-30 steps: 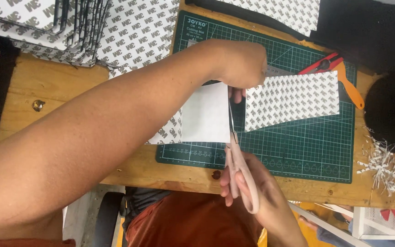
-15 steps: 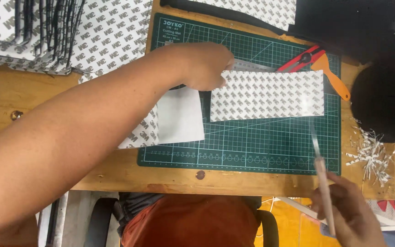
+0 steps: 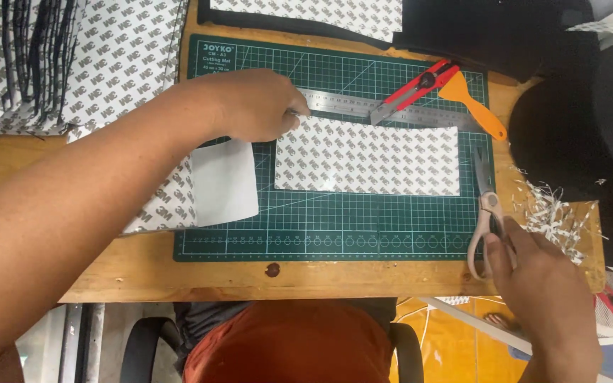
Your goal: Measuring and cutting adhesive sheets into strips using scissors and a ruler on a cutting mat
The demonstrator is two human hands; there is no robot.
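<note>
My left hand (image 3: 253, 106) sat upper centre of the frame, fingers curled down with the tips pinching the top left corner of the printed rectangular sheet (image 3: 367, 157) against the green cutting mat (image 3: 335, 227); I could not tell whether the corner was lifted or only pressed flat. That sheet lay in the middle of the mat, white with a repeating grey pattern, its long sides running left to right. Just above it, touching my fingertips, lay a steel ruler (image 3: 363, 105) along the mat's upper part.

My right hand (image 3: 540, 291) was at the lower right, fingers loosely bent and only lightly closed, the tips resting on the pale handles of the scissors (image 3: 486, 206). The scissors lay flat at the mat's right edge, blades shut and pointing up the frame, just beside the sheet's right end.

Left of the sheet, under my forearm, a plain white piece (image 3: 225, 183) overlapped the mat's left edge, with more patterned backing beneath it. At the upper right of the mat a red utility knife (image 3: 413, 89) lay across the ruler, next to an orange-handled scraper (image 3: 473, 103). A stack of patterned sheets (image 3: 72, 57) filled the upper left corner. White paper shreds (image 3: 555, 213) were scattered on the wooden table (image 3: 143, 276) at the right edge.
</note>
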